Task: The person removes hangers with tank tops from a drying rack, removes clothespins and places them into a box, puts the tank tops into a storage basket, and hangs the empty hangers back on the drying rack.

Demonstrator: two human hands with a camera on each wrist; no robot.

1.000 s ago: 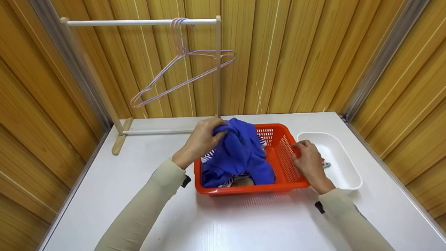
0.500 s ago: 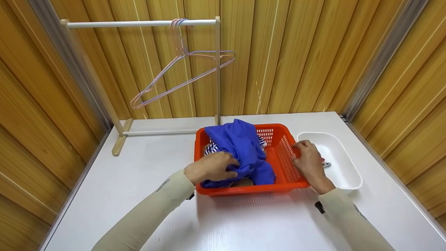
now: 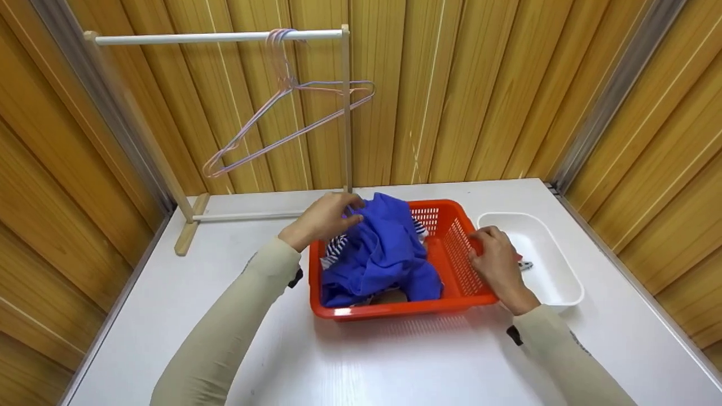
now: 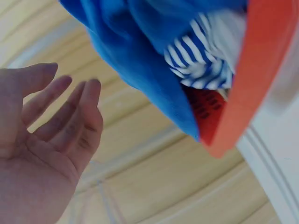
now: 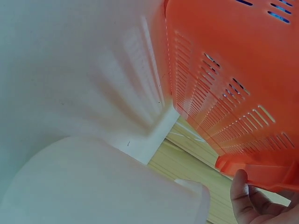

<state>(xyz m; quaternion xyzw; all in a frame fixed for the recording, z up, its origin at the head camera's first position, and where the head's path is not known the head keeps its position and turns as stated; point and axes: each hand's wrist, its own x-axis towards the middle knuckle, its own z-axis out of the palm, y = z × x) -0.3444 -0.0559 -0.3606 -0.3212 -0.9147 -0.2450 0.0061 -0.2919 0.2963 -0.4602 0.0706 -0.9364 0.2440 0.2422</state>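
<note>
A blue cloth garment (image 3: 389, 242) lies heaped in the red plastic basket (image 3: 389, 310). Beside it, at the basket's left, shows a navy-and-white striped cloth (image 3: 334, 251). My left hand (image 3: 327, 217) hovers over the basket's back left corner, near the blue garment. In the left wrist view that hand (image 4: 56, 135) is apart from the cloth, its fingers loosely bent around nothing. On the basket's right side, my right hand (image 3: 497, 265) grips the rim. The right wrist view has the right hand's thumb (image 5: 239, 193) against the rim; part of this hand is cut off.
A white tub (image 3: 555, 270) stands right of the basket, with a small red and metallic thing (image 3: 524, 265) partly behind the right hand. At the back left stands a rack (image 3: 220, 38) with pink and purple hangers (image 3: 287, 135). Wood-patterned walls (image 3: 440, 101) enclose the table.
My left hand pinched the blue garment at the back, came forward over it, then rose again to the back left with the cloth released. The right hand has kept its hold.
</note>
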